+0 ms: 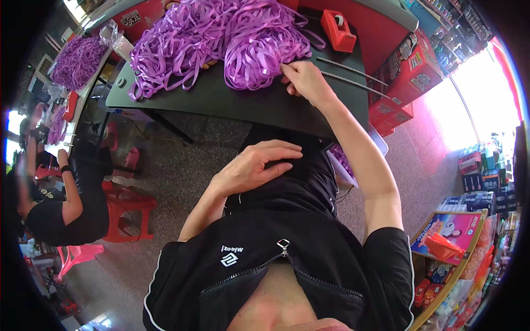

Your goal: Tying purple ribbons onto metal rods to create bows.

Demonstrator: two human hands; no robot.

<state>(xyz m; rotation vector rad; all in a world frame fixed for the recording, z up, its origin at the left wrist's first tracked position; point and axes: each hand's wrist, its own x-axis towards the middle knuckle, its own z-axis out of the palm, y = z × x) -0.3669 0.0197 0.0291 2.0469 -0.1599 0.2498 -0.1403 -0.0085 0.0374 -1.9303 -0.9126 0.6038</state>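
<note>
A big heap of purple ribbon [182,38] lies in tangled loops across the dark table [221,107]. At its right edge, my right hand [309,83] pinches the ribbon between thumb and forefinger, the other fingers curled under. My left hand [256,166] hovers over my lap, short of the table's front edge, its fingers loosely stretched and the thumb apart; nothing shows in it. Two thin metal rods [356,85] lie side by side on the table, to the right of my right hand. Beyond them stands a red tape dispenser [338,32].
To the left, another person [69,204] sits at a second table with more purple ribbon [80,62], near a red stool [130,212]. Red cartons [411,66] are stacked right of my table. A box of ribbon [343,165] stands below it. A display shelf [450,237] is at lower right.
</note>
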